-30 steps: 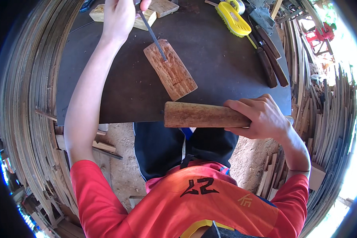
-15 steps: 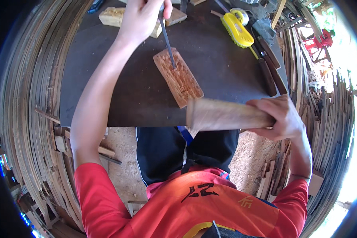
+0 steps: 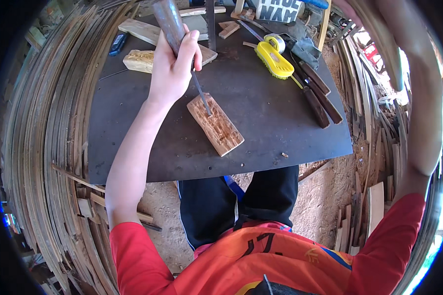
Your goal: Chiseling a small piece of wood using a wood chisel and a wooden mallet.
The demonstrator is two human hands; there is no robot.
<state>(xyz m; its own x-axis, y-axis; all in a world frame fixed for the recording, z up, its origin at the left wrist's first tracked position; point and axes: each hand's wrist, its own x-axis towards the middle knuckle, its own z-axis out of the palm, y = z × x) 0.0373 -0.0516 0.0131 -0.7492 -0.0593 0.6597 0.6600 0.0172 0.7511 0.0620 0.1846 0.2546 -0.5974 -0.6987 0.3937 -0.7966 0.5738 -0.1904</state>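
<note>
My left hand [image 3: 174,66] is closed around the thick handle of a chisel [image 3: 169,24], thumb up along it. The thin dark blade slants down, and its tip rests in the rough, hollowed top of a small wooden block [image 3: 215,125]. The block lies at an angle on the dark table, near its front edge. High at the far right, my right hand [image 3: 349,11] is raised and partly cut off by the picture's edge. It grips a wooden club [image 3: 380,42], which is well apart from the chisel and slightly blurred.
On the dark table [image 3: 280,105] lie a yellow brush [image 3: 274,60], a tape roll [image 3: 275,43] and dark-handled tools [image 3: 316,105] at right. Wood pieces [image 3: 139,61], a saw blade [image 3: 210,24] and a blue object [image 3: 117,44] are farther back. Stacked wood strips [image 3: 59,123] flank the table.
My right hand has swung the club from low over the table's front edge up to the upper right. The chisel tip stays on the block; the view has shifted.
</note>
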